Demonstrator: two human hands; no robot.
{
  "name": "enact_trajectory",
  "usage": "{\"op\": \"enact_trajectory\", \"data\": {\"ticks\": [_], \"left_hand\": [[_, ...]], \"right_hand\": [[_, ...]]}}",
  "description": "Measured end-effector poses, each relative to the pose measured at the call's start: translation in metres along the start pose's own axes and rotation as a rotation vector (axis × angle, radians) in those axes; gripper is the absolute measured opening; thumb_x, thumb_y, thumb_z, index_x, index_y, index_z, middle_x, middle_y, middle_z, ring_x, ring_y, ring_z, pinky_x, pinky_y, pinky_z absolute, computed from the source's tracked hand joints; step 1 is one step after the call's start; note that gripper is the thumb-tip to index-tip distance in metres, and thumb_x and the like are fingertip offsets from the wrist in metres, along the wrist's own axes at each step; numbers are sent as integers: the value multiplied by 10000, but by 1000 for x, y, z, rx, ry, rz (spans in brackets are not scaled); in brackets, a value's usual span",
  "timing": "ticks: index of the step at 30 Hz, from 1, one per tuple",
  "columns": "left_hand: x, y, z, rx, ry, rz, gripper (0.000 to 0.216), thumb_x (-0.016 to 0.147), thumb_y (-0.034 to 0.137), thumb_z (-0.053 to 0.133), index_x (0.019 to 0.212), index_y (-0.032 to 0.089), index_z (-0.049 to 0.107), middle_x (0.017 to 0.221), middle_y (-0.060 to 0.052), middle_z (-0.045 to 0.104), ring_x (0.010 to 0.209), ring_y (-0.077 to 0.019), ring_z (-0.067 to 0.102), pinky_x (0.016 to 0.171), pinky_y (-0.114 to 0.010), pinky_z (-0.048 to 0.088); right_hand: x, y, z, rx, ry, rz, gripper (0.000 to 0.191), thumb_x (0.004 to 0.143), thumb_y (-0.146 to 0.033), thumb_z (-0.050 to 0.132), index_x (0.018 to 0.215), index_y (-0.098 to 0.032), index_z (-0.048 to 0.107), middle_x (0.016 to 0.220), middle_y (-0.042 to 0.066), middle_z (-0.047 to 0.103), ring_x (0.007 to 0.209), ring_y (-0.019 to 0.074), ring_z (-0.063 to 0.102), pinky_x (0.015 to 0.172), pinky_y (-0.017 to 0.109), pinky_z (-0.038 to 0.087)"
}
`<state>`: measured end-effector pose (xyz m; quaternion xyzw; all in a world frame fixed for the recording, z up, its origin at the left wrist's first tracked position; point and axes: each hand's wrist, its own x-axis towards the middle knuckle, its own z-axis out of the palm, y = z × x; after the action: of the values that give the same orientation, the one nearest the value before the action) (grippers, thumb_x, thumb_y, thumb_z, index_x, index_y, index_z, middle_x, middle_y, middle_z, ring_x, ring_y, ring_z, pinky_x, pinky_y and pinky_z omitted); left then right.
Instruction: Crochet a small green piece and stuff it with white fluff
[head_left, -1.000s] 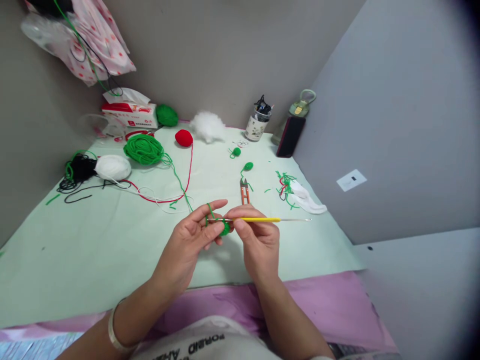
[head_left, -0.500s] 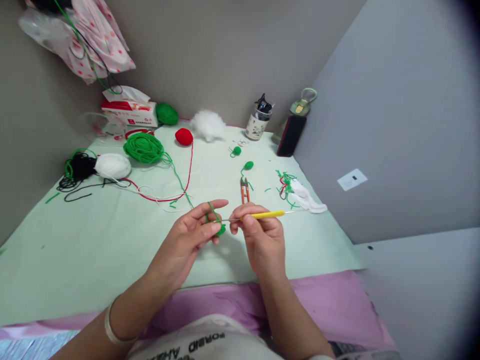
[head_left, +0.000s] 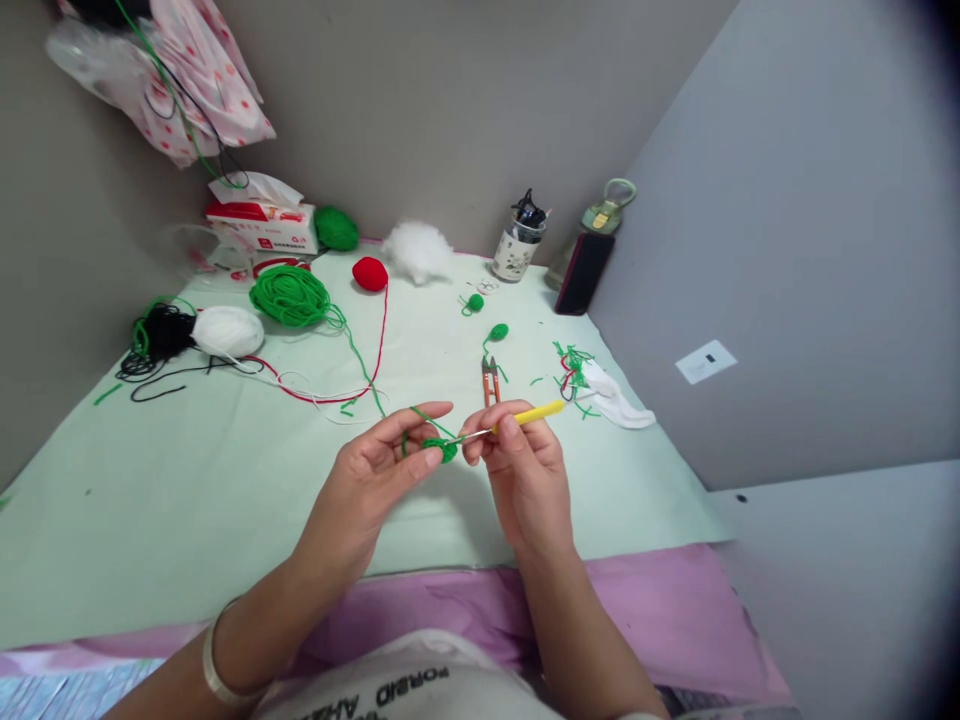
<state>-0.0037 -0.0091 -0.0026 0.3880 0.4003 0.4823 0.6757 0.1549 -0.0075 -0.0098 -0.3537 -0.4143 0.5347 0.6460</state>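
My left hand (head_left: 379, 470) pinches a small green crochet piece (head_left: 441, 449) between thumb and fingers, with green yarn (head_left: 352, 352) looped over the raised forefinger and trailing back to a green skein (head_left: 289, 296). My right hand (head_left: 517, 462) grips a yellow-handled crochet hook (head_left: 525, 417), its metal tip poked into the green piece. Both hands hover above the pale green tabletop (head_left: 187, 480).
Small snips (head_left: 490, 381) lie just beyond my hands. Further back lie two little green pieces (head_left: 495, 332), yarn scraps on a white cloth (head_left: 607, 392), white (head_left: 227, 331), black (head_left: 161, 333) and red (head_left: 370, 274) yarn, white stuffing (head_left: 417, 252), a tissue box (head_left: 262, 226), a jar (head_left: 516, 253) and a bottle (head_left: 600, 220).
The hook has tilted from level to slanting up toward the right, and my right hand has drawn back slightly. The green piece has turned in my left fingers.
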Motion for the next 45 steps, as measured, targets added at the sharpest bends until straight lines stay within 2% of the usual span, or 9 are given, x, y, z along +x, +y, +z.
{"op": "enact_trajectory", "data": {"ticks": [16,22,26,29,32,34,37,41,45], "left_hand": [[2,-3,-4,160,20,108,313,869,296,795,1178,348,793,891,14,629,873,-160,531,845,-255,412],[0,1,0,264,98,189,301,845,253,803,1140,309,803,827,12,624,776,-166,510,825,-287,420],[-4,2,5,319,183,268,249,815,217,818,1047,308,822,973,-6,705,729,-155,498,832,-302,435],[-5,3,8,223,163,191,396,783,212,841,1165,304,793,901,1,684,738,-151,532,787,-281,465],[-2,5,7,-10,5,-3,549,774,252,855,1307,281,727,799,26,629,629,-103,483,620,-217,436],[1,7,5,-160,-85,-130,524,782,277,854,1291,243,737,716,53,583,509,-52,335,569,-199,417],[5,10,2,-264,-82,-183,412,810,244,835,1214,196,775,586,103,470,464,-30,220,692,-211,486],[6,10,2,-202,-54,-106,417,795,225,845,1206,245,778,759,33,619,632,-74,502,709,-198,464],[4,4,5,-89,-42,-28,389,797,263,850,1183,274,793,885,-5,676,822,-138,578,796,-235,473]], "right_hand": [[-12,-2,1,-349,-49,-323,173,1024,-238,559,967,-238,723,909,37,726,777,157,665,693,318,549],[-17,-2,-1,-631,-112,-565,214,1007,-148,529,1070,-264,697,938,59,738,903,216,696,773,392,566],[-16,-1,-1,-738,-171,-733,270,994,-125,522,1159,-270,678,951,75,745,892,219,710,723,381,576],[-16,5,-3,-815,-143,-810,315,981,-133,548,1207,-307,683,980,72,760,861,219,722,694,376,589],[-19,10,-5,-980,-109,-871,408,923,-99,647,1226,-365,708,1037,56,767,908,223,729,722,365,599],[-19,10,-5,-969,-92,-855,415,907,-93,674,1201,-380,733,1055,48,766,943,225,724,760,365,598],[-15,5,-2,-677,-17,-649,265,976,-156,598,1101,-320,764,965,52,755,875,210,698,757,379,580],[-7,0,4,-341,13,-378,174,998,-294,603,938,-252,761,839,46,725,742,184,649,642,347,543],[-7,3,6,-385,0,-372,154,987,-269,624,945,-253,771,878,47,753,802,192,684,661,342,556]]}}
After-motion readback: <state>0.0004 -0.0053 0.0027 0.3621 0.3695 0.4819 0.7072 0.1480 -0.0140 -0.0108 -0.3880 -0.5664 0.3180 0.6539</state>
